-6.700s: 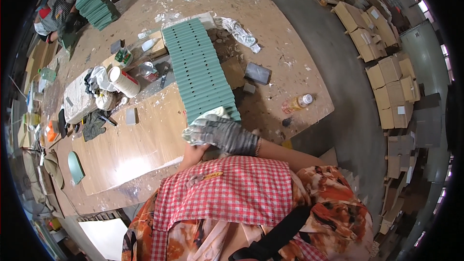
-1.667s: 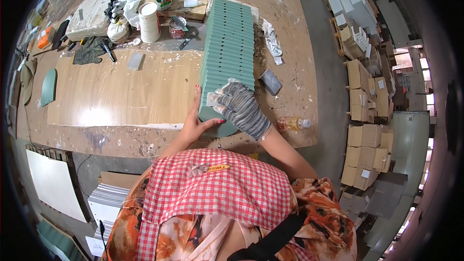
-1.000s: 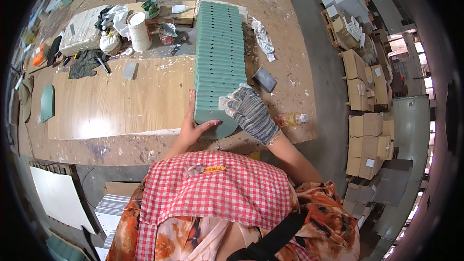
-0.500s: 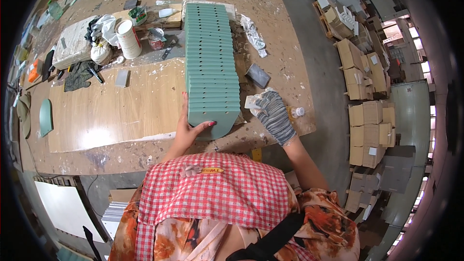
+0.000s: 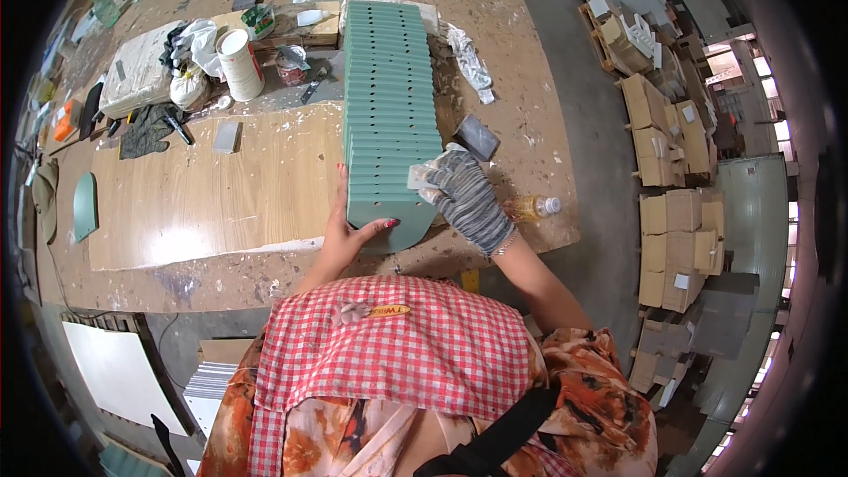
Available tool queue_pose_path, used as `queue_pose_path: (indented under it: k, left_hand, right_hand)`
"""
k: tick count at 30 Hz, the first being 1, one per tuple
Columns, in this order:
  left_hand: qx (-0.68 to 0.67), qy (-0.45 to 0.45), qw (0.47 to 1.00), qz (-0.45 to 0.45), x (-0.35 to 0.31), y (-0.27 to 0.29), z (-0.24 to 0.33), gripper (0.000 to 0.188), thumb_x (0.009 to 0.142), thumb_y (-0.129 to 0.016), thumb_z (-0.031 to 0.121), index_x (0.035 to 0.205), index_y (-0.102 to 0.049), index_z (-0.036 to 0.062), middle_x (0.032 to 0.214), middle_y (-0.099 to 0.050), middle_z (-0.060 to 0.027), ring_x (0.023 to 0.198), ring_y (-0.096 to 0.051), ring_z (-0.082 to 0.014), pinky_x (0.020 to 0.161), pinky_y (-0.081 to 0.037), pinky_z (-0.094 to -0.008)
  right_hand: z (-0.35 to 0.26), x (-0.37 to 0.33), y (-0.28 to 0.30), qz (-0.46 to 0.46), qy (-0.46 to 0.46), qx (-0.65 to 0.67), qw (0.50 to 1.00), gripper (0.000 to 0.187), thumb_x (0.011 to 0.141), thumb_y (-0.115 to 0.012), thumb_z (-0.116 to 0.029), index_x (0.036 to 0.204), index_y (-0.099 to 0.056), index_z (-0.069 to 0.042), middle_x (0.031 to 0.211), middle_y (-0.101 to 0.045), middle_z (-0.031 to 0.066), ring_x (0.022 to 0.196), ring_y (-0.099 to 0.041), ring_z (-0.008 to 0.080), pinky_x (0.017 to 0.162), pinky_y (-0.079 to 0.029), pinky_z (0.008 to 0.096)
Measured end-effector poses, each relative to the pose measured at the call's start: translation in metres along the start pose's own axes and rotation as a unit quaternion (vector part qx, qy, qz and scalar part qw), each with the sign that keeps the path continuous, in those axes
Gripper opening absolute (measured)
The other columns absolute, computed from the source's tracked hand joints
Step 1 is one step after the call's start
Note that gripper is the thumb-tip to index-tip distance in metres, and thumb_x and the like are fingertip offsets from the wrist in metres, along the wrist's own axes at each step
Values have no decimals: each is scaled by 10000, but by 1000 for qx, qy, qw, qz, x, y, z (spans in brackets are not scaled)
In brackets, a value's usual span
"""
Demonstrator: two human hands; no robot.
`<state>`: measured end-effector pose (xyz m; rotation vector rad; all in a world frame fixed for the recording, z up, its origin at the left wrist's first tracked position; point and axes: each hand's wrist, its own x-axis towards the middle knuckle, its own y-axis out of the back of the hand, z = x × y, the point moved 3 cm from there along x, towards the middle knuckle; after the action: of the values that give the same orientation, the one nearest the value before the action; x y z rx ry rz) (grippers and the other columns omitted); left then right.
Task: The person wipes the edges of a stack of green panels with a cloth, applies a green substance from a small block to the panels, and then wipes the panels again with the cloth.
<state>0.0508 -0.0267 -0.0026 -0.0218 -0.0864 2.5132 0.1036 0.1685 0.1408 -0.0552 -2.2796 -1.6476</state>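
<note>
A long row of green panels (image 5: pixel 389 115), rounded at one end and pierced with small holes, leans in overlapping order along the workbench in front of me. My left hand (image 5: pixel 347 228) is bare and grips the near end of the row, thumb on the closest panel's face and fingers along the left side. On my right hand (image 5: pixel 466 197) is a grey striped knit glove. Its fingers are closed on a small whitish block (image 5: pixel 419 178), which is at the right edge of the panels, near their close end. What lies under the block is hidden.
A bottle of yellow liquid (image 5: pixel 533 207) lies right of my glove, with a grey block (image 5: pixel 477 138) beyond it. A crumpled cloth (image 5: pixel 470 66) is farther back. Left stand a white tub (image 5: pixel 239 66), a dark glove (image 5: pixel 147 131) and a loose green panel (image 5: pixel 85 207).
My right hand has moved left with the whitish block, from beside the row onto its right edge. More of the yellow bottle shows. My left hand keeps its grip.
</note>
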Motion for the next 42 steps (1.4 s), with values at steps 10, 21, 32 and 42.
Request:
queue_pose_path:
  k: [10,21,32,42]
  left_hand:
    - [-22,1,999,28,-5,-1,1,880,790,-745,30,1474,-191,-5,1269,-534,-148,1132,-535,-211,957,-452,-338]
    - [0,23,1000,2,-2,-1,7,1014,736,-775,45,1496,-105,-3,1525,-219,-236,1402,-270,-288,1111,-282,-376]
    - [-15,14,1000,-12,-2,-1,7,1034,742,-777,54,1500,-74,11,1558,-110,-220,1424,-208,-275,1123,-260,-367]
    - [-95,5,995,36,9,5,53,820,900,-592,58,1509,-43,31,1563,-81,-214,1445,-135,-248,1139,-203,-356]
  right_hand:
    - [-47,60,-34,-84,47,6,995,327,837,-621,-183,1145,-650,-76,1060,-606,124,1053,-532,301,1055,-351,448]
    - [-27,31,-19,-71,43,-20,996,310,850,-583,-183,1133,-652,-76,1023,-607,130,1016,-554,306,1063,-351,444]
    - [23,-31,24,12,-55,-34,998,287,789,-650,-119,1061,-645,-30,1036,-608,143,1020,-536,335,1009,-381,451]
    - [30,-51,-24,183,-412,322,832,322,943,-552,-141,1214,-565,33,1136,-625,93,1004,-589,155,902,-479,287]
